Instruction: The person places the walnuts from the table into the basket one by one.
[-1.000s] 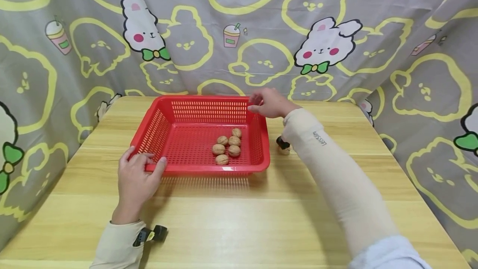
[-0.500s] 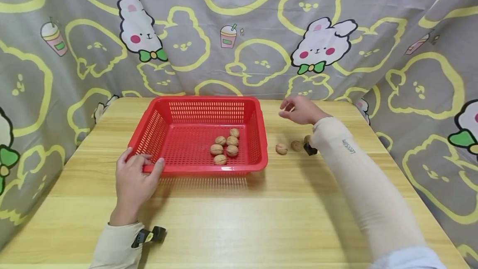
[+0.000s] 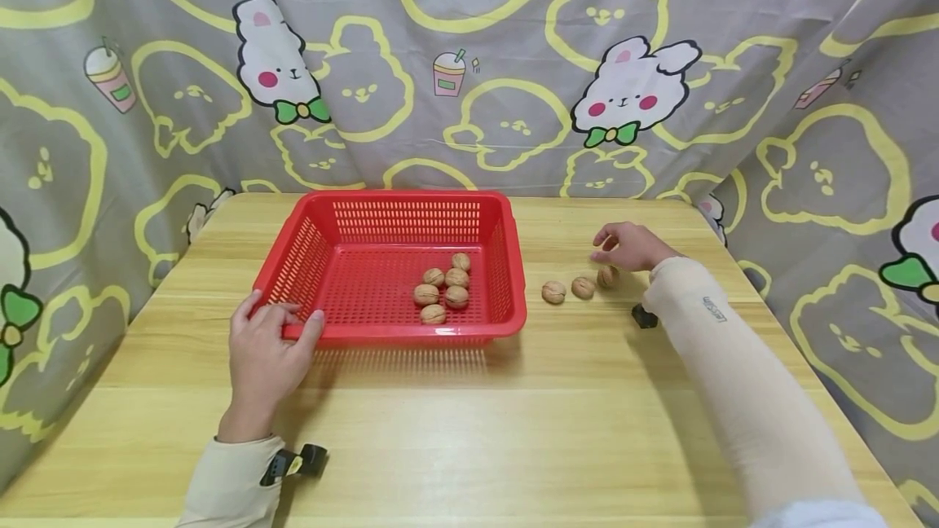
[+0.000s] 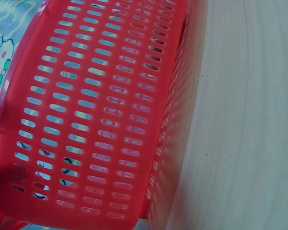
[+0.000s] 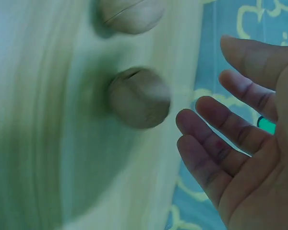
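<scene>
In the head view, a red plastic basket [image 3: 403, 332] with slotted walls stands on the table, with several walnuts [image 3: 426, 294] in its right half. My left hand [image 3: 264, 361] grips the basket's front left corner, thumb over the front rim. Three more walnuts lie in a row on the table to the right: a near-basket walnut [image 3: 553, 292], a middle walnut [image 3: 584, 288] and a far-right walnut [image 3: 608, 277]. Just above the far-right one hovers my right hand [image 3: 632, 247], holding nothing. The right wrist view shows its loosely bent fingers [image 5: 209, 108] apart from a walnut [image 5: 140, 98].
The wooden table [image 3: 455, 446] reaches to a patterned grey curtain [image 3: 513, 47] behind it and at both sides. Small black devices are strapped at the wrists, such as the left wrist camera [image 3: 311, 459].
My right hand has moved from above the basket's right rim to the right and down, over the far-right walnut. The three table walnuts have come into view. My left hand keeps its grip on the basket.
</scene>
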Motion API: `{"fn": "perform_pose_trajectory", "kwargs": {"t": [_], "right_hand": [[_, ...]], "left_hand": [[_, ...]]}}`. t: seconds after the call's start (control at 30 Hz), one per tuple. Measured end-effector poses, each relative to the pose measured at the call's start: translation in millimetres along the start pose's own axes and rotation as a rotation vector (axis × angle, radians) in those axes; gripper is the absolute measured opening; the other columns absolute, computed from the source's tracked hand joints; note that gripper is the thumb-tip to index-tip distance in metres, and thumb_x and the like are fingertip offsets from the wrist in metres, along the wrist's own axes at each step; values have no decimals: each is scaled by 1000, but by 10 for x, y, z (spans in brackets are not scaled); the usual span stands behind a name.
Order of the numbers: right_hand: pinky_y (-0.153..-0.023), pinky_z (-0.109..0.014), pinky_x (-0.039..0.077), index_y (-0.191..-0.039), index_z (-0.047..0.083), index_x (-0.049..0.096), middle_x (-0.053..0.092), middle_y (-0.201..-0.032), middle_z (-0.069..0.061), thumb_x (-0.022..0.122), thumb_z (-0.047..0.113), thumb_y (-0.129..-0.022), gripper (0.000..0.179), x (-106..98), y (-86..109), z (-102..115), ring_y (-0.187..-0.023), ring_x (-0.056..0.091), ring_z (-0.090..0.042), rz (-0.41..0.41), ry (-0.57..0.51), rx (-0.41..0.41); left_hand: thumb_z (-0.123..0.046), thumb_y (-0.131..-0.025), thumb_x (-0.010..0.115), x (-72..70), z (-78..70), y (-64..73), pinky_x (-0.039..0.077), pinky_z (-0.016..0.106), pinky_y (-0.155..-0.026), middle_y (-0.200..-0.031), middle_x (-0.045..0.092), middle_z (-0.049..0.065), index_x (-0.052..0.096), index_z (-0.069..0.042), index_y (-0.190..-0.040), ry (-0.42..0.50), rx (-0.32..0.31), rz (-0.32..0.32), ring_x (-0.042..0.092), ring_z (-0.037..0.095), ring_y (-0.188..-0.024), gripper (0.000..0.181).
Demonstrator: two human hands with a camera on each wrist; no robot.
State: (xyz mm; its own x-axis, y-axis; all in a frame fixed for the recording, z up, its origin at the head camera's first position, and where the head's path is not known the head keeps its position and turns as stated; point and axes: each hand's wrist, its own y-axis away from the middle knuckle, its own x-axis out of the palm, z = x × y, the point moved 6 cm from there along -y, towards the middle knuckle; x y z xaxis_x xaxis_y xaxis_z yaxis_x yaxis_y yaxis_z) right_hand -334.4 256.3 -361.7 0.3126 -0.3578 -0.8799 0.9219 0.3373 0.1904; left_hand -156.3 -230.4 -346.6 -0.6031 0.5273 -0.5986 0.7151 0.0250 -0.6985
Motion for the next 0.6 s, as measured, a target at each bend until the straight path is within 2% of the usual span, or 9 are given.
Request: {"fn": "perform_pose_trajectory", "kwargs": {"t": [0.13, 0.3, 0.47, 0.6], "right_hand": [[-87, -55, 47, -118, -4, 56, 58, -117, -29, 66, 25, -90, 41, 70, 64, -123, -107, 55, -45, 31, -35, 23], [-88, -54, 47, -119, -1, 56, 58, -117, -27, 71, 28, -85, 47, 174, 99, -251, -106, 56, -42, 73, -55, 44], [-83, -48, 48, -113, 0, 59, 63, -105, -20, 74, 27, -84, 42, 229, 103, -326, -95, 59, -34, 59, -63, 35], [-77, -41, 48, -113, -1, 58, 62, -96, -14, 72, 25, -85, 40, 258, 100, -373, -87, 57, -28, 48, -77, 25]], "left_hand": [[-30, -84, 61, -2, -4, 5, 26, 49, -110, -82, 67, 26, 53, 2, -66, -2, -6, 6, 63, 41, -81, 38], [-29, -83, 62, -18, -4, 19, 26, 49, -110, -82, 67, 26, 54, 2, -66, 2, -23, 9, 62, 41, -81, 36], [-28, -83, 62, -12, -3, 16, 26, 49, -110, -83, 67, 25, 52, 2, -65, 3, -14, 6, 62, 41, -81, 36], [-29, -83, 62, 1, 0, 9, 26, 49, -110, -82, 66, 25, 52, 2, -66, 0, -10, 5, 62, 41, -82, 37]]}}
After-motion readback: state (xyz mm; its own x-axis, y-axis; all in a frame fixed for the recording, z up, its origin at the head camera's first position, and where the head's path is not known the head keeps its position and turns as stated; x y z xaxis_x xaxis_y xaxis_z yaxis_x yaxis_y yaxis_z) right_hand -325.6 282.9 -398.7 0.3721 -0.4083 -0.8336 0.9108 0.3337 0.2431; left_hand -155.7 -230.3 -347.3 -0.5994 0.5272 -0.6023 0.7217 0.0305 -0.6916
